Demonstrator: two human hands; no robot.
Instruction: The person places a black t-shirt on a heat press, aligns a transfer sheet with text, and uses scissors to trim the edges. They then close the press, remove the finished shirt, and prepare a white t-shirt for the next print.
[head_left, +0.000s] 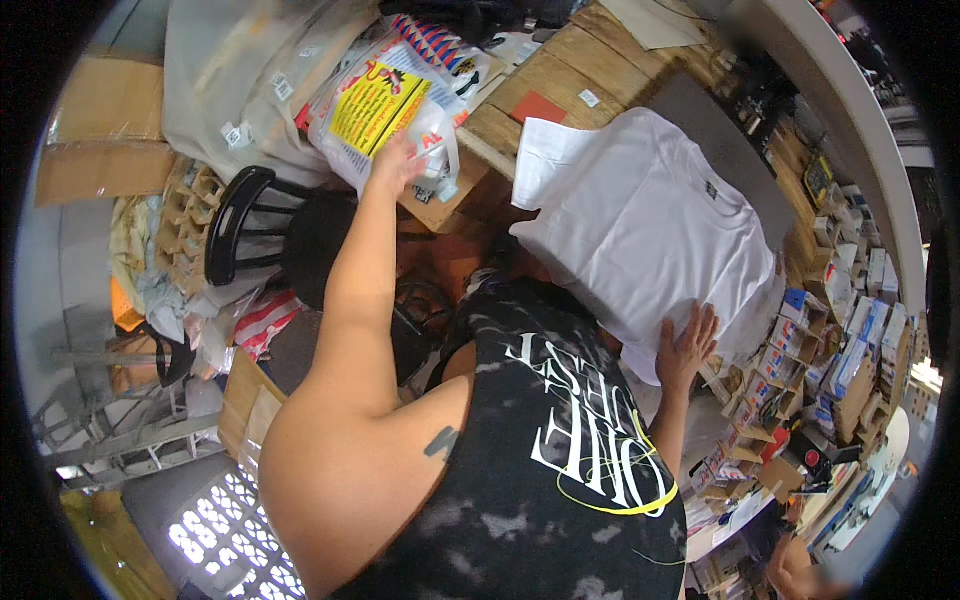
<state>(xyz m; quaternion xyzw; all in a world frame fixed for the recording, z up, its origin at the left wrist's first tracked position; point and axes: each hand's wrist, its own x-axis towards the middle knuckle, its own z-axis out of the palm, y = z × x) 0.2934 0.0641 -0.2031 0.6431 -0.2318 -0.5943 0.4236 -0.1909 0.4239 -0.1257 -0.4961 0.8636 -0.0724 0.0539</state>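
My left hand (397, 165) reaches out to the far left and grips the near side of a clear plastic bag (350, 150) with a yellow printed panel (378, 108). Its fingers are partly lost against the crinkled plastic. On the right, my right hand (687, 345) rests flat, fingers spread, on the lower edge of a white T-shirt (640, 220). The shirt lies spread over the table, its collar toward the right and one sleeve toward the far left.
A wooden table (560, 75) carries an orange-red card (538, 108). Left of it stands a black chair (240, 225), near large translucent bags (240, 80) and a cardboard box (105, 130). Shelves of small boxes (790, 350) line the right. Another person's arm (790, 565) shows at lower right.
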